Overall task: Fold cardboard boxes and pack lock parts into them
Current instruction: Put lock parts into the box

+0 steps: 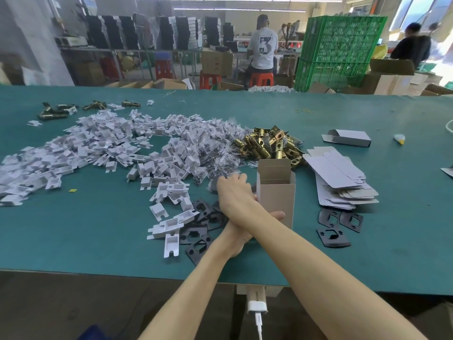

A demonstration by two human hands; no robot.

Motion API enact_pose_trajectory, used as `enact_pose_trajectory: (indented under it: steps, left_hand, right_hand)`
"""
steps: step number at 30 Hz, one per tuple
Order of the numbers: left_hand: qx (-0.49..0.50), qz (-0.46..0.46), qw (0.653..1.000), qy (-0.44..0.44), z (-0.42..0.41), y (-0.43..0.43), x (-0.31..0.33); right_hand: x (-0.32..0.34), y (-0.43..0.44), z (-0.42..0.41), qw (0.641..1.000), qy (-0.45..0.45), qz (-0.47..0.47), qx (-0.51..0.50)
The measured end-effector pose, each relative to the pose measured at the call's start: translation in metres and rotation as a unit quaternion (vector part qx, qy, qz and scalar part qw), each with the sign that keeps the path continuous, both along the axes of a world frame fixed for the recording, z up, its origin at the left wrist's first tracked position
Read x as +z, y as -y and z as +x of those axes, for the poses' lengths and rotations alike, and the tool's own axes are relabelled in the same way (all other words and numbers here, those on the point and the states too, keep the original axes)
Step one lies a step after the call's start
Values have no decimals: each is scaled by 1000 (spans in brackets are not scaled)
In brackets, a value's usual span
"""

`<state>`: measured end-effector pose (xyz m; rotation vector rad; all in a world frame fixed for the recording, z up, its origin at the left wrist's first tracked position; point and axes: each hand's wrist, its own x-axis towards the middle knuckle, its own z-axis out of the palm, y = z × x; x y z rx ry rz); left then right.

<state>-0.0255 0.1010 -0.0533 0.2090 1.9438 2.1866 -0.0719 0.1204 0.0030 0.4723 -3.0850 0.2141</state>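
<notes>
My left hand grips the upright, open-topped brown cardboard box low, at frame centre. It is light, thin and crushable, so I hold its creased corners gently. My right hand crosses onto slippery clear screw bags; I cannot tell whether its fingers pinch 1.

The right forearm covers most of the left hand; only its fingers show, curled round the cardboard box. The right hand hides its fingertips among small bags. The pile of white inserts runs off the left edge.
</notes>
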Motion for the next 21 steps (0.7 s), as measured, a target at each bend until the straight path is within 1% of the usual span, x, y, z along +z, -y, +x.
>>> enact_pose_trajectory:
  steps: [3, 5, 9, 11, 14, 16, 17, 19, 21]
  left_hand:
    - [-2, -17, 1000, 0, 1, 0, 2]
    - [-1, -13, 1000, -2, 3, 0, 4]
    - [2, -25, 1000, 10, 3, 0, 3]
    - [5, -38, 999, 18, 3, 1, 1]
    - [34, -45, 998, 35, 7, 6, -5]
    - [55, -70, 995, 48, 9, 11, -12]
    - [53, -91, 993, 50, 8, 13, -18]
    - [55, -128, 989, 57, 8, 15, -24]
    - [47, -169, 982, 69, 13, 17, -18]
  right_hand:
    - [1, -2, 0, 999, -7, -41, -13]
    - [0, -5, 0, 998, -12, -66, 2]
    - [-1, -9, 1, 993, 17, -109, 43]
    - [-1, -10, 3, 988, -3, -144, 55]
    - [-1, -9, 10, 974, -78, -192, 94]
    - [-2, -8, 18, 965, -126, -173, 151]
    - [-3, -7, 22, 962, -135, -155, 180]
    - [-4, -5, 28, 959, -131, -128, 217]
    - [-3, -3, 30, 960, -125, -117, 222]
